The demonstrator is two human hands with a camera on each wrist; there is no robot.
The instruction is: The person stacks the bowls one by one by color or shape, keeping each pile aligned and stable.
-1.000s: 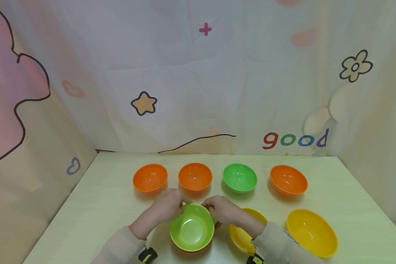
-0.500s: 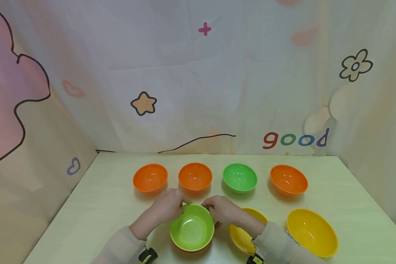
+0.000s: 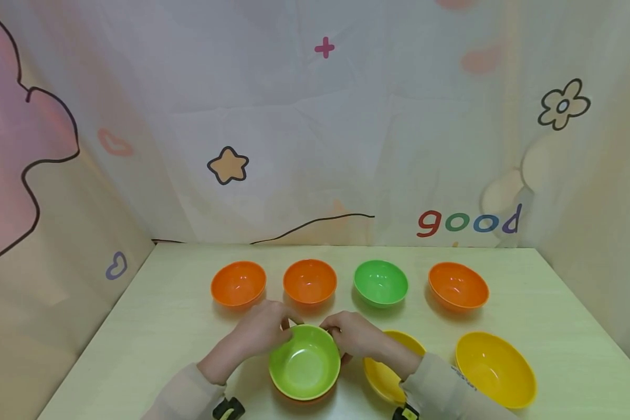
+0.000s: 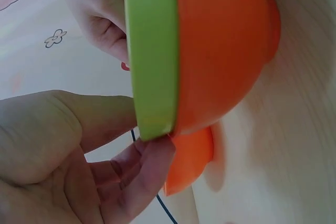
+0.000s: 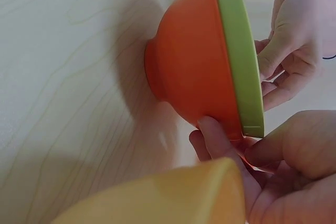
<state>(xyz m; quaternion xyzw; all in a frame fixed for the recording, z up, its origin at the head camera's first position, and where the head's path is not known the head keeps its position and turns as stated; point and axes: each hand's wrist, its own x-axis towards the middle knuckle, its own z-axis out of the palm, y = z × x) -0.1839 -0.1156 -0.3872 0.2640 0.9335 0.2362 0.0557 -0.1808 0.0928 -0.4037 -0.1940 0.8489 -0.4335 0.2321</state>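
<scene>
A lime-green bowl (image 3: 304,364) sits nested in an orange bowl (image 5: 191,61), its rim band standing above the orange one. The orange bowl's foot is on the table at the front middle. My left hand (image 3: 262,329) pinches the green rim at the far left side, thumb on the inside and fingertips under the outer edge, as the left wrist view shows. On the far right side my right hand (image 3: 354,335) holds the orange bowl, its fingers (image 5: 215,135) curled against the outer wall and its thumb close to the rims.
Along the back stand an orange bowl (image 3: 238,284), a second orange bowl (image 3: 310,283), a green bowl (image 3: 381,284) and another orange bowl (image 3: 459,286). One yellow bowl (image 3: 383,376) lies partly under my right forearm; another yellow bowl (image 3: 496,370) stands farther right.
My left wrist and forearm have shifted slightly to the left, with the fingers still at the green rim. My right hand and the nested bowls look the same.
</scene>
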